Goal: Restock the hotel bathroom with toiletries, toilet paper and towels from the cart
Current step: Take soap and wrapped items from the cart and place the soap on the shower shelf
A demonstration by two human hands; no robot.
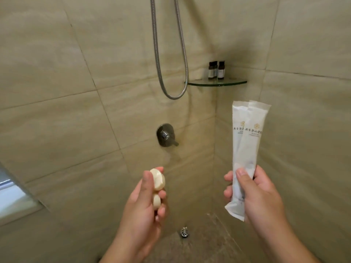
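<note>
The left hand curled around two round soap bars; the right hand pinched two upright white sachets near their lower ends.

Shower hose, valve, drain

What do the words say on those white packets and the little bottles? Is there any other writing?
"共青茶山", then blurred characters: front white packet in the right hand.
"共青": back packet, rest hidden by the front one.
Small print below both: too blurred to read.
Labels on the two dark bottles on the glass shelf: too small to read.
Round soaps in the left hand: no writing visible.
</note>
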